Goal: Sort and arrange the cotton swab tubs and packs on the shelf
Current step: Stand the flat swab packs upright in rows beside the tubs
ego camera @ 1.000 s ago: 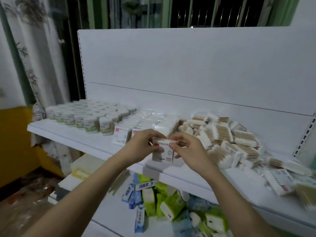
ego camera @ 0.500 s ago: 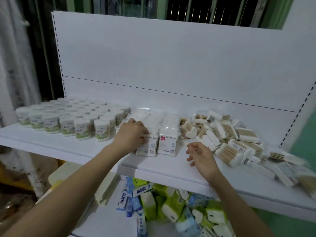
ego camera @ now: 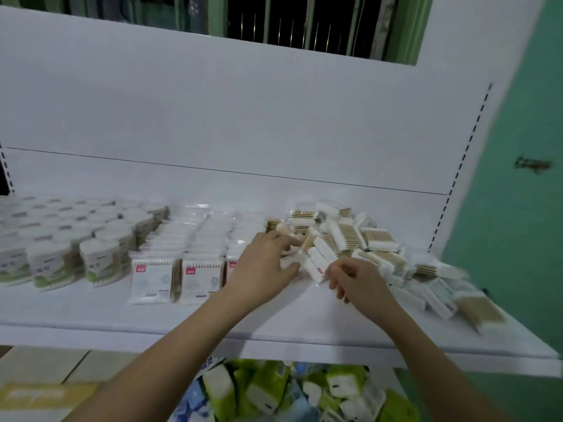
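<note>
While both hands work at the near edge of the loose pile, the head view gives me all I have to go on. My left hand point(ego camera: 265, 268) lies flat on the shelf point(ego camera: 182, 330) with fingers spread, its tips touching the jumbled cotton swab packs point(ego camera: 359, 239) at the pile's left edge. My right hand point(ego camera: 353, 278) is curled, thumb and forefinger pinched on the corner of one white pack point(ego camera: 315, 263) that leans tilted out of the heap. To the left stand the tidy rows of upright packs point(ego camera: 179, 269) and, further left, the block of green-labelled tubs point(ego camera: 61, 239), so I judge the sorting a good part done, with the pile still left.

To do this pick well, I would steady the neighbours with the spread hand and draw the pinched pack clear slowly, since the wrappers look slick and the heap could slide toward the shelf's front lip. Then I would turn it label forward and stand it flush against the nearest row.
</note>
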